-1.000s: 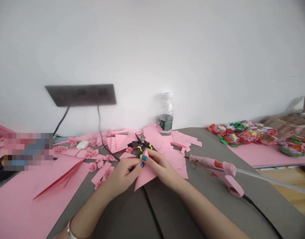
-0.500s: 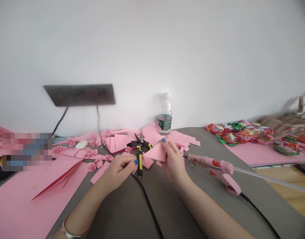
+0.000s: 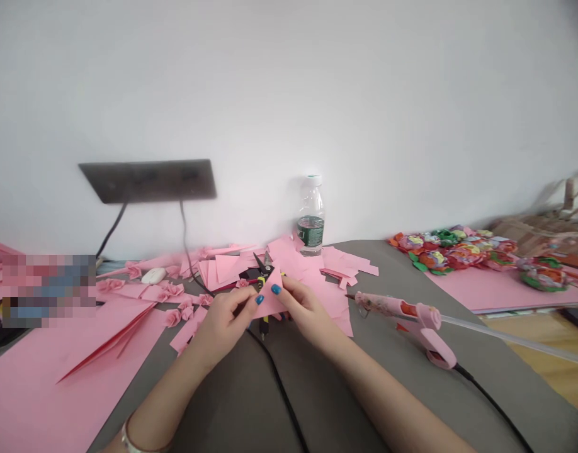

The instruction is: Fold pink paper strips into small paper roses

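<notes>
Two hands, the left (image 3: 225, 324) and the right (image 3: 312, 318), pinch one pink paper piece (image 3: 268, 306) over the middle of the gray tabletop (image 3: 336, 409). One bottle (image 3: 310, 220) stands behind; one glue gun (image 3: 421, 319) sits rightward (its clear stick (image 3: 506, 338) crosses the tabletop's edge). Room lies between the forearms (image 3: 175, 390), around one black cable (image 3: 283, 393).

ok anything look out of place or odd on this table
Mainly the clear glue stick: it juts far out of the pink glue gun, seemingly past the edge of the grey table. Pink paper pieces lie scattered, but no spill shows.
</notes>
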Tool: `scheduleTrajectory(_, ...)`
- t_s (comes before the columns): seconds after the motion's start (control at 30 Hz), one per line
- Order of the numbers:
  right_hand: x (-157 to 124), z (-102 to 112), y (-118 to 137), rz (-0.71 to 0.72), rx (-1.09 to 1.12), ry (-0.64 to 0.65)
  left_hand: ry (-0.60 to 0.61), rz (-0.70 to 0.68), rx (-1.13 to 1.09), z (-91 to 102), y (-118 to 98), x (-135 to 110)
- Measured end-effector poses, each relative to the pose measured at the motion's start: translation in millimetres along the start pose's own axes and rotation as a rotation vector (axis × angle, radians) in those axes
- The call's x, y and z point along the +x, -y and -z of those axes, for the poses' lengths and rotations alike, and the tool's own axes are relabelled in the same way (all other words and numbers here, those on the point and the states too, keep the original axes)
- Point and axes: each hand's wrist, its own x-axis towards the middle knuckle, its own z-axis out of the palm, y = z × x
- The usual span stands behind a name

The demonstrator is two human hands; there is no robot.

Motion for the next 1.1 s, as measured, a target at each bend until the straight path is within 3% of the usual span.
scheduleTrajectory(0.1,0,2,-2,-0.048,-0.007,0.061,-0.075,0.039,-0.050,0.4,3,1)
scheduleTrajectory(0.23,1,4,-8,-0.093,-0.022,0.022,-0.122,0.044,-0.149,-2.1,5,2)
scheduleTrajectory(0.4,1,5,-10,-0.116,-0.071,0.004,-0.118,-0.100,0.071,-4.7,8,0)
scheduleTrajectory(0.5,0,3,-8,-0.107,-0.071,-0.016,-0.141,-0.120,0.134,-5.5,11,-2)
scheduleTrajectory(0.6,1,2,-5,-0.108,-0.057,-0.017,-0.113,-0.051,0.021,-6.3,9,-2)
scheduleTrajectory(0.8,1,10,1,-0.103,-0.022,0.042,-0.003,0.149,-0.432,-3.5,3,2)
scheduleTrajectory(0.97,1,14,2,-0.072,-0.032,0.073,-0.121,0.182,-0.453,0.7,9,5)
scheduleTrajectory(1.1,2,12,2,-0.067,0.045,0.046,-0.097,0.153,-0.389,0.7,6,5)
